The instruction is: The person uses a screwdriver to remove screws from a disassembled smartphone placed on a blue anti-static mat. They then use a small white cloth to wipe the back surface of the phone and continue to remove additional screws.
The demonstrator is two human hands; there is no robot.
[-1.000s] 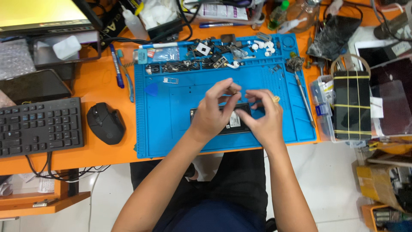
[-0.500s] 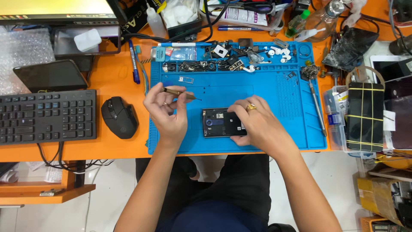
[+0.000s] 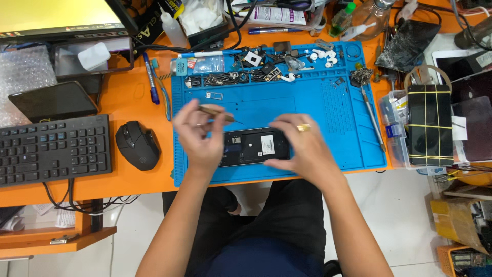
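Observation:
An opened black phone (image 3: 254, 146) lies on the blue repair mat (image 3: 328, 107) near its front edge. My left hand (image 3: 199, 134) hovers over the phone's left end and pinches thin tweezers (image 3: 218, 113) that point right. My right hand (image 3: 302, 146), with a gold ring, grips the phone's right end and covers it. Small phone parts (image 3: 266, 69) lie scattered along the mat's far edge.
On the orange desk, a black mouse (image 3: 137, 144), a keyboard (image 3: 54, 150) and a dark tablet (image 3: 54, 100) sit left of the mat. A screwdriver (image 3: 373, 120) lies on the mat's right side. A clear box with a black phone (image 3: 429, 125) stands at the right. Bottles and cables crowd the back.
My left hand came off the phone and moved left holding the tweezers, which now point right over the mat. My right hand stayed on the phone's right end.

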